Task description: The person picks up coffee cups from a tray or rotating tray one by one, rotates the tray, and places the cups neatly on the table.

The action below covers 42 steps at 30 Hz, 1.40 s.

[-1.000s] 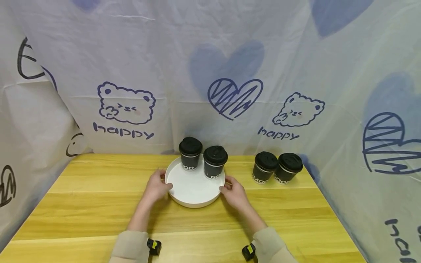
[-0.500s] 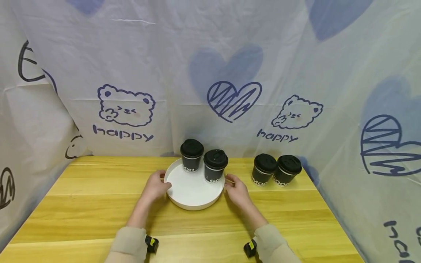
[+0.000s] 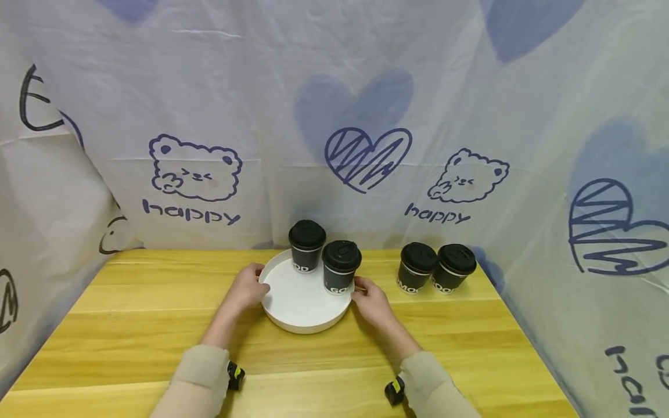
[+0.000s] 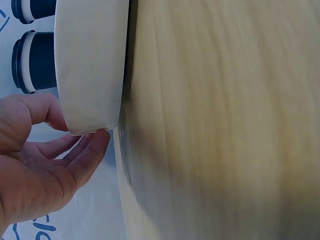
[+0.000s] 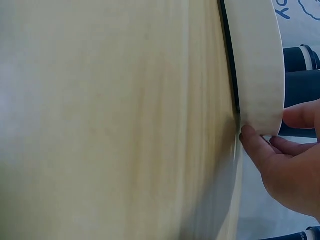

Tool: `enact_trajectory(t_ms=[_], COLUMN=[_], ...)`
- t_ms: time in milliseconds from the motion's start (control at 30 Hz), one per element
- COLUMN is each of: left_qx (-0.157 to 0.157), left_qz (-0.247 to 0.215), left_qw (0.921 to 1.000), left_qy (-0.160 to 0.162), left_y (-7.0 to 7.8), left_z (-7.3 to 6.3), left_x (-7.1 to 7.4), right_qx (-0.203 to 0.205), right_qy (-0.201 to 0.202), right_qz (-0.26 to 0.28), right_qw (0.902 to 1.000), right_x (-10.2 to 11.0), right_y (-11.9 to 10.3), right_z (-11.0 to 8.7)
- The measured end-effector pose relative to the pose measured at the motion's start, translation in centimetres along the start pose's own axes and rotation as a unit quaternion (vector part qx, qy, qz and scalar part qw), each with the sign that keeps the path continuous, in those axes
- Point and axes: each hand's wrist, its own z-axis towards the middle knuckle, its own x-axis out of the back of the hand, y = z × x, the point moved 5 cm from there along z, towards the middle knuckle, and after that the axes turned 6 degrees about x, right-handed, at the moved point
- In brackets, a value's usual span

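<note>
A round white tray point(image 3: 298, 310) with a low wall sits on the table. Toward its back stand two black paper cups with black lids, the left cup point(image 3: 307, 237) farther off than the right cup point(image 3: 342, 258). My left hand point(image 3: 248, 288) grips the tray's left side, thumb over the rim and fingers against the outer wall, as the left wrist view shows. On the opposite side my right hand point(image 3: 373, 303) pinches the wall likewise, its thumb point(image 5: 300, 116) at the rim beside a cup. Parts of the far fingers are hidden.
Two more black lidded cups stand close together at the back right, one cup point(image 3: 415, 267) left of the other cup point(image 3: 455, 268). Behind the wooden table point(image 3: 130, 325) hangs a pale printed cloth point(image 3: 282, 116), which also runs along both sides.
The tray has turned slightly clockwise as seen from above, carrying its cups rightward and the right one nearer. My right thumb came off the rim and is back on it. The view has shifted slightly.
</note>
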Motion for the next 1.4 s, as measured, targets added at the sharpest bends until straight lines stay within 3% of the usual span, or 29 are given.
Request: enact_trajectory(t_ms=[200, 633, 867, 1400], left_qx=[-0.001, -0.006, -0.008, -0.015], left_qz=[0.004, 0.000, -0.008, 0.004], left_qw=[1.0000, 1.0000, 0.9999, 0.9999], left_qy=[0.005, 0.007, 0.006, -0.004], left_y=[0.0, 0.2, 0.2, -0.3], left_z=[-0.1, -2.3, -2.7, -1.0], left_x=[0.2, 0.2, 0.1, 0.1], right_qx=[0.004, -0.001, -0.002, -0.003], right_qy=[0.003, -0.010, -0.010, -0.010], right_qz=[0.005, -0.004, 0.006, 0.001], right_qw=[1.0000, 0.9999, 0.9999, 0.9999], right_x=[-0.1, -0.1, -0.3, -0.3], right_y=[-0.6, -0.9, -0.9, -1.2], right_z=[-0.4, -2.0, -2.3, -1.3])
